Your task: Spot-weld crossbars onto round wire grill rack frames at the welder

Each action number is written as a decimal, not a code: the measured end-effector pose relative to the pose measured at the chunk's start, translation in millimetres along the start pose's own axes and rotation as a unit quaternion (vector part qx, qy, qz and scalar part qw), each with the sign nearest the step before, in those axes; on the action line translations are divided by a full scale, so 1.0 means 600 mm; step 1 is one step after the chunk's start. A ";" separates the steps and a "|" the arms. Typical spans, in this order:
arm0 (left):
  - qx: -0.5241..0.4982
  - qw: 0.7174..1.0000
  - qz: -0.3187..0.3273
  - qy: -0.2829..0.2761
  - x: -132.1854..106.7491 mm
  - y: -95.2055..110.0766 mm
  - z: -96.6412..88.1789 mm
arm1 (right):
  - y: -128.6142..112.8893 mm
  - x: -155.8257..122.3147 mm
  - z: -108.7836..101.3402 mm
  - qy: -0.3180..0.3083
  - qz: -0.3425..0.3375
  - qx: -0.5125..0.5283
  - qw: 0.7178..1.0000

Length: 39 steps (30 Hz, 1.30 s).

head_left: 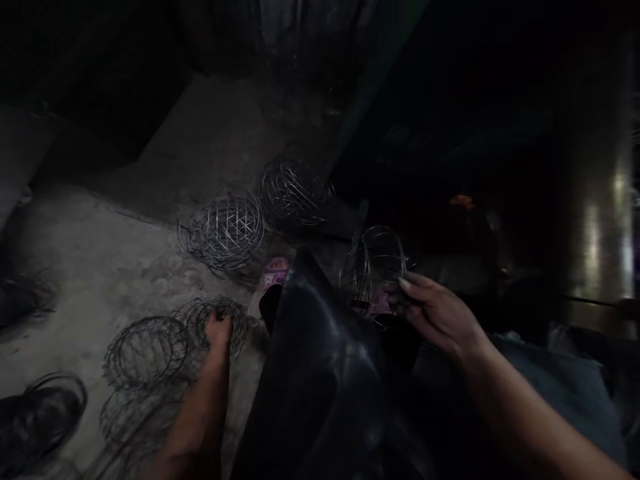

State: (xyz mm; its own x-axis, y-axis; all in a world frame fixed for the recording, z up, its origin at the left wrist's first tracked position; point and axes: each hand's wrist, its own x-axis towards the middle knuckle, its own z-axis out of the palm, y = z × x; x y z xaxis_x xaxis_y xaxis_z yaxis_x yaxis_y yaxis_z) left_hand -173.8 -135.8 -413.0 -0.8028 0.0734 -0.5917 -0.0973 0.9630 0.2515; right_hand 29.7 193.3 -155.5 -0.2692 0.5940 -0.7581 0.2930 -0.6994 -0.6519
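My left hand reaches down to the floor with its fingers closed among dark round wire frames. It grips a wire ring there, though the dim light hides the fingertips. In my right hand is a light, rounded wire frame, its upper rim pinched between thumb and fingers. That frame hangs beside my right foot, just past the black apron over my lap. More dark wire frames lie in an overlapping heap left of my left hand.
Shiny wire baskets and another wire bundle rest on the concrete floor ahead. A dark machine stands at the right, with an orange glow low on it. A dark coil lies at lower left. My pink sandal shows.
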 end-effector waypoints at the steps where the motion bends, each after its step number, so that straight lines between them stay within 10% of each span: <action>1: -0.010 1.000 -0.001 0.017 -0.001 0.005 -0.004 | -0.003 -0.004 0.005 0.005 0.006 0.018 1.000; 15: 0.007 0.947 0.260 0.191 0.044 0.171 -0.116 | 0.029 0.005 -0.038 0.005 -0.044 0.002 0.999; 23: 0.082 0.937 0.319 0.112 0.111 0.239 -0.101 | 0.014 0.003 -0.014 0.013 -0.005 0.026 1.000; 39: 0.120 0.948 0.296 0.020 0.099 0.271 -0.126 | 0.015 0.003 -0.007 0.038 0.035 0.055 0.997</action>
State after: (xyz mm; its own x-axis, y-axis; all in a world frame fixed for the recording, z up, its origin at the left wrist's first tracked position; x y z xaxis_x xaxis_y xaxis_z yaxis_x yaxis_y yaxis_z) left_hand -281.7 5.6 -349.3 -0.6975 0.6132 -0.3708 0.5088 0.7882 0.3462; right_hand 35.8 189.6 -162.7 -0.1812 0.5681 -0.8028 0.2053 -0.7765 -0.5958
